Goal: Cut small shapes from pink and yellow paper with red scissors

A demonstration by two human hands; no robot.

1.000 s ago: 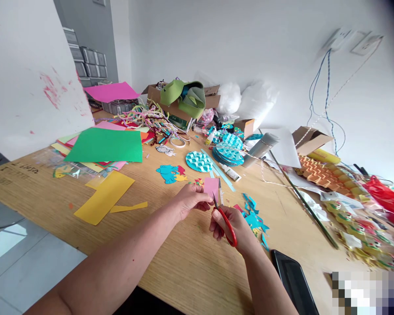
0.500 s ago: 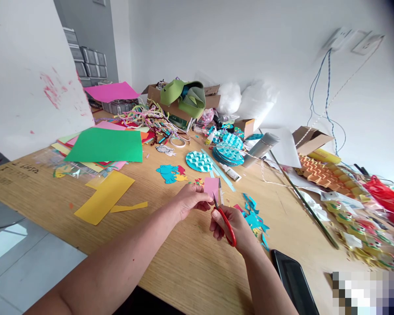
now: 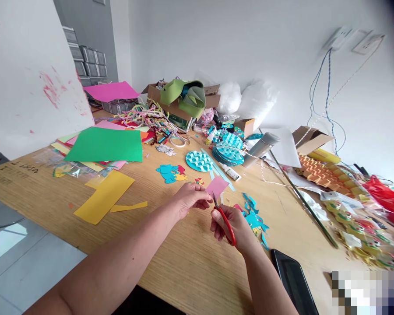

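Observation:
My left hand (image 3: 190, 199) pinches a small pink paper piece (image 3: 216, 186) just above the wooden table (image 3: 190, 262). My right hand (image 3: 233, 227) grips red-handled scissors (image 3: 226, 223), whose blades point up into the lower edge of the pink piece. Blue paper scraps (image 3: 254, 216) lie just to the right of my right hand. A blue cut-out figure (image 3: 169, 172) and a round blue patterned disc (image 3: 198, 161) lie beyond my hands.
Green (image 3: 107, 145) and yellow (image 3: 105, 196) paper sheets lie at left. A cardboard box with green felt (image 3: 184, 98), paper curls, a stack of blue discs (image 3: 229, 151), a grey tube (image 3: 261, 148) and orange folded paper (image 3: 325, 175) crowd the back and right. A dark phone (image 3: 293, 282) lies near right.
The pink paper piece has turned in my left hand, its top now tilted to the right. The scissors and my right hand have barely shifted.

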